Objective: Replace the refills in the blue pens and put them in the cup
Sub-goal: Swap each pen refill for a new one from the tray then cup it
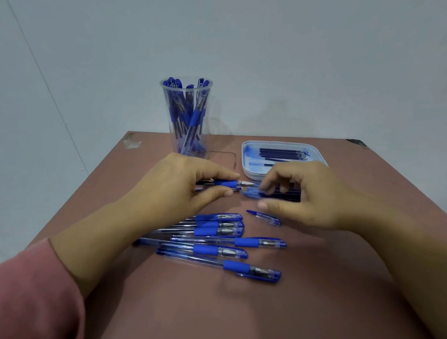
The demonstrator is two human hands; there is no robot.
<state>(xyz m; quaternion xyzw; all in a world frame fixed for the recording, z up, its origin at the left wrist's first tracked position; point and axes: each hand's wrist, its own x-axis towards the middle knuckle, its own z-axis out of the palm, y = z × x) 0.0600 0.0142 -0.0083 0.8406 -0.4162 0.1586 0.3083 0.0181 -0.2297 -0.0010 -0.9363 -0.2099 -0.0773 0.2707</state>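
My left hand (181, 185) pinches an uncapped blue pen (227, 183) by its blue grip, metal tip pointing right. Just to the right of that tip, my right hand (305, 197) hovers over a dark pile of refills (280, 194) on the table, its fingers curled at the pile's left end; whether they hold one is unclear. A loose pen cap (264, 217) lies below the right thumb. Several capped blue pens (225, 245) lie in front of me. A clear cup (187, 117) with several blue pens stands at the back.
A white tray (248, 167) with dark refills and blue ink stains sits at the back right of the brown table (314, 299). A grey wall rises behind the table's far edge. My pink sleeve (28, 294) fills the lower left corner.
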